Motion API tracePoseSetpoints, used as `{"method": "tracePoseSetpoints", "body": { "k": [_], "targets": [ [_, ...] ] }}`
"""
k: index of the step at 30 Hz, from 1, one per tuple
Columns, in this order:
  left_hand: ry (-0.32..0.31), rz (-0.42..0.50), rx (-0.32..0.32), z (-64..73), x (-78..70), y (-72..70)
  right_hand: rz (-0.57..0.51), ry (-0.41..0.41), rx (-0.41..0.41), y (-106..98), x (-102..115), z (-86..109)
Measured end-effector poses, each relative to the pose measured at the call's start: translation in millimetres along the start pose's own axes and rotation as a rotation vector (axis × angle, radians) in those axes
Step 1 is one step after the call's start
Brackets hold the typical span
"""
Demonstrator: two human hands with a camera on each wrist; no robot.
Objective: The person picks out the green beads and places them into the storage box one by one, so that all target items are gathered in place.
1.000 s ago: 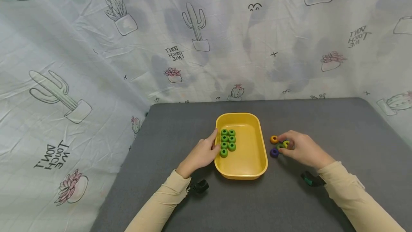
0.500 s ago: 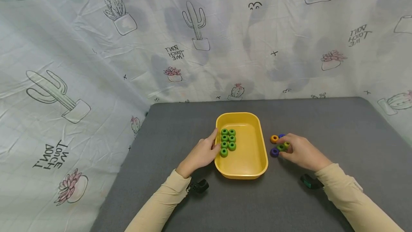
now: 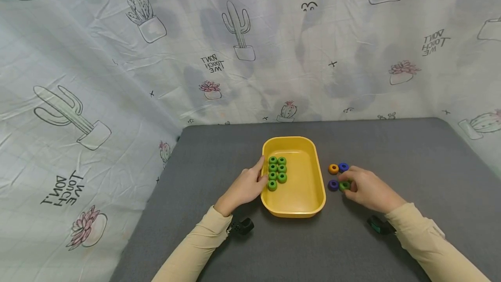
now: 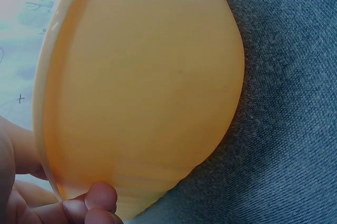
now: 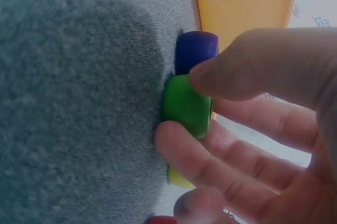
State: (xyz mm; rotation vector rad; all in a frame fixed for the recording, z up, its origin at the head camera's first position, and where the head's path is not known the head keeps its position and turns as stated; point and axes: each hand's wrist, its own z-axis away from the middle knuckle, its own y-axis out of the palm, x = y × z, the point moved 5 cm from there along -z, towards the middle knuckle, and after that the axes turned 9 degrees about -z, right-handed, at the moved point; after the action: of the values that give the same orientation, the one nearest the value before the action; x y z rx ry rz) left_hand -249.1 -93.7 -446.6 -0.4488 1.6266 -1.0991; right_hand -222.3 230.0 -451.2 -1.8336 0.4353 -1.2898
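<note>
A yellow plastic tray (image 3: 303,186) lies in the middle of the table, with several green beads (image 3: 282,169) in two columns along its left side. My left hand (image 3: 244,184) grips the tray's left rim; the left wrist view shows its fingers at the rim and outer wall (image 4: 147,87). To the right of the tray, my right hand (image 3: 369,188) pinches a green bead (image 5: 187,107) between thumb and fingers, low over the table. Next to that bead sits a dark purple-blue bead (image 3: 333,185). Behind them lie an orange bead (image 3: 333,169) and a blue bead (image 3: 343,167).
Partly hidden behind the right fingers are a yellow bead (image 5: 180,177) and a red one (image 5: 162,220). The grey table (image 3: 274,251) ends at the back against a hanging cloth (image 3: 274,55) printed with cacti.
My right hand has shifted slightly toward me and to the right, bringing the green bead beside the purple-blue one. The blue bead at the back is now uncovered. The left hand and tray stay put.
</note>
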Motion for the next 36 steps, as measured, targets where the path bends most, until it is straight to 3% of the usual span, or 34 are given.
{"method": "tracePoseSetpoints", "body": {
  "k": [21,30,36],
  "targets": [
    [0.012,-0.013,-0.008,-0.3,-0.5,0.7,-0.001,0.014,-0.032,-9,-4,-1.8],
    [0.000,-0.007,0.001,-1.2,-0.2,1.2,-0.014,-0.029,-0.097,-34,16,-10.4],
    [-0.012,0.005,0.010,-2.0,0.3,0.0,-0.041,-0.082,-0.113,-39,36,-21.7]
  ]
}}
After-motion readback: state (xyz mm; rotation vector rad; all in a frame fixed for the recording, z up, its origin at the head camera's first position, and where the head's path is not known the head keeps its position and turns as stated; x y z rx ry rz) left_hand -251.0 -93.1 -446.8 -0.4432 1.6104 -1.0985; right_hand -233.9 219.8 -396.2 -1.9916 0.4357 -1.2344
